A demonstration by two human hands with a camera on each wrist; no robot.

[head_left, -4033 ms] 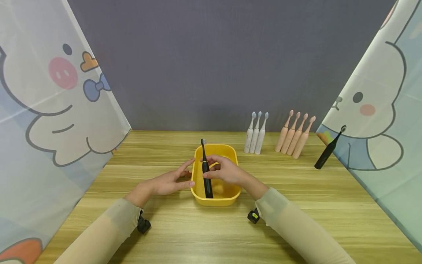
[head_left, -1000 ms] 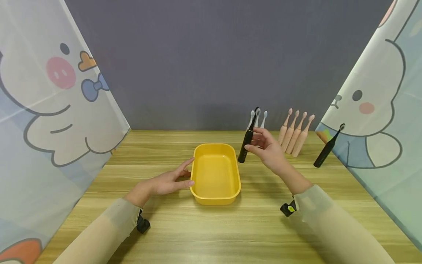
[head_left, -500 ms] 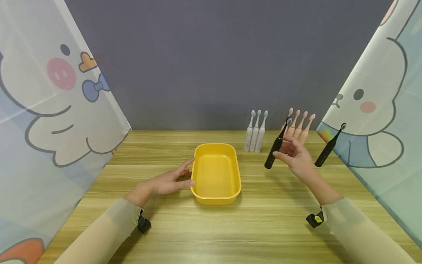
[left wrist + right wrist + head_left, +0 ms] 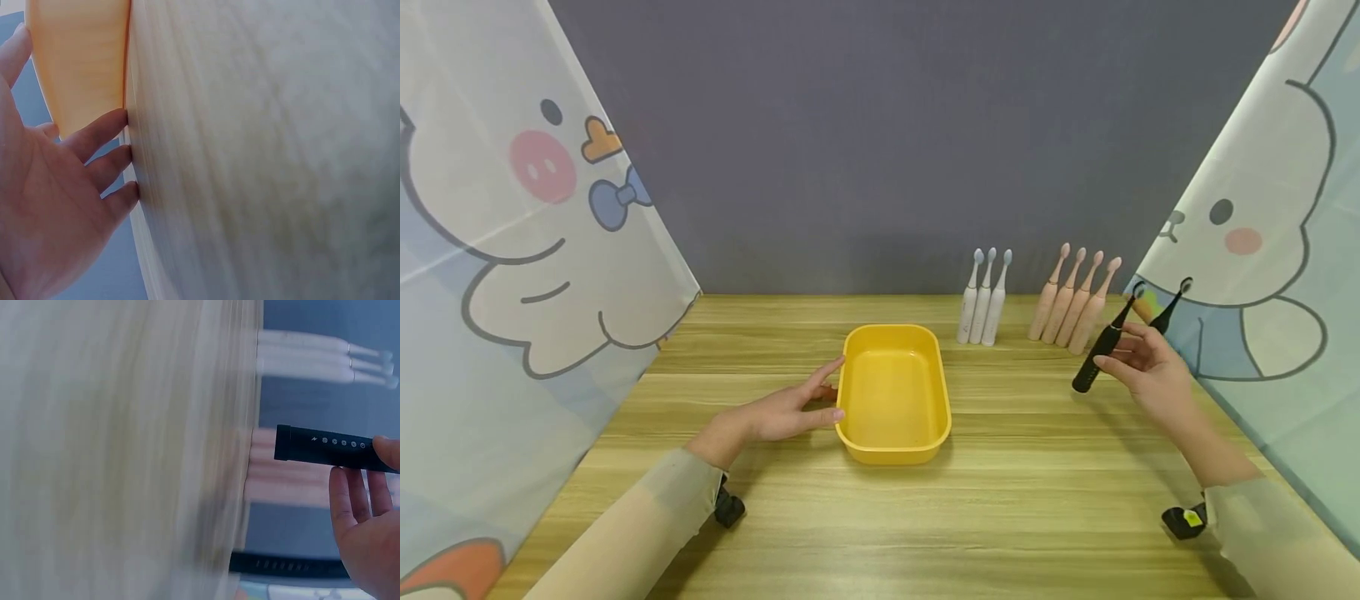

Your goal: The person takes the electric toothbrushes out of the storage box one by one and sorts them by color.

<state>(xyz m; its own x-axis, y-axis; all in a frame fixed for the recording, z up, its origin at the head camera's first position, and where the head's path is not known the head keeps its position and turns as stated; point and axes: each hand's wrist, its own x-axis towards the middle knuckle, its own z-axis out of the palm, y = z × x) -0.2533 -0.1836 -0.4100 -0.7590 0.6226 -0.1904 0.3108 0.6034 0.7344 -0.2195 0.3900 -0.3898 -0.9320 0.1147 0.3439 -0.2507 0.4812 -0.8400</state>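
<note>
My right hand (image 4: 1159,379) pinches a black electric toothbrush (image 4: 1097,360) by its handle, thumb on one side and fingers on the other. In the right wrist view the handle's bottom end is off the table, and a row of button symbols faces the camera. Just behind this hand a second black electric toothbrush (image 4: 287,565) stands upright on the table, partly hidden by the hand in the head view. My left hand (image 4: 775,414) has its fingers spread along the left side of a yellow plastic basin (image 4: 891,457), thumb and index finger at the rim. The basin has nothing in it.
Three white electric toothbrushes (image 4: 981,317) stand in a row right of the basin. Several pink ones (image 4: 1069,318) stand in a row farther right. A grey panel (image 4: 880,150) rises behind the wooden table (image 4: 880,533); printed cartoon sheets (image 4: 1262,250) flank it.
The right hand has lifted the black toothbrush out of the basin and carried it right, past the white and pink rows, to beside the other black one. The left hand stays at the basin.
</note>
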